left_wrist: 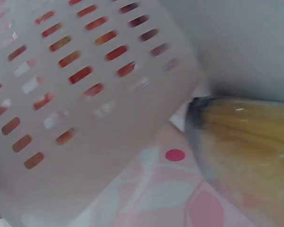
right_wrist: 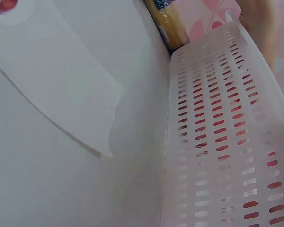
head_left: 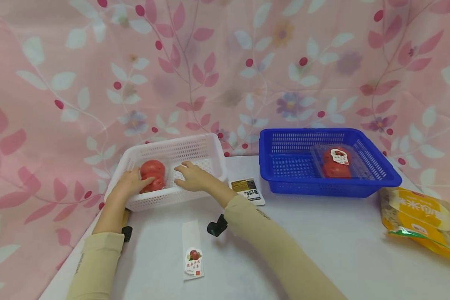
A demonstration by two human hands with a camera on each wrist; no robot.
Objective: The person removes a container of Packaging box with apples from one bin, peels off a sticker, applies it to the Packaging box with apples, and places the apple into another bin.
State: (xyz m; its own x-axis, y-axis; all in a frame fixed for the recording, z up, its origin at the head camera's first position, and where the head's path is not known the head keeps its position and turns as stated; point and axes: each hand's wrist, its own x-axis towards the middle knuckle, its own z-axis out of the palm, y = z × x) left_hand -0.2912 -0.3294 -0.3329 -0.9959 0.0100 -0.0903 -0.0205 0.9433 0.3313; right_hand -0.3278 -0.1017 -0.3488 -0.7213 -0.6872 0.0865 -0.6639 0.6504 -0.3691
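Observation:
A white perforated basket (head_left: 206,146) stands at the left of the table with two red apples (head_left: 152,168) inside, apparently in a clear plastic box. At its left side my left hand (head_left: 129,182) reaches over the rim, thumb stretched across the front of the apples; some fingertips are hidden. My right hand (head_left: 196,178) hovers over the front rim, fingers spread, apart from the apples. Both wrist views show the basket's perforated wall (left_wrist: 99,146) and red through its slots. A white backing strip (head_left: 191,235) with an apple sticker (head_left: 193,255) lies in front.
At right stands a blue basket (head_left: 322,187) holding a clear box with red apples and a label (head_left: 339,156). Beyond it lies a yellow food bag (head_left: 420,212). A printed card (head_left: 247,191) sits between the baskets. A yellowish packet (left_wrist: 246,137) lies beside the white basket.

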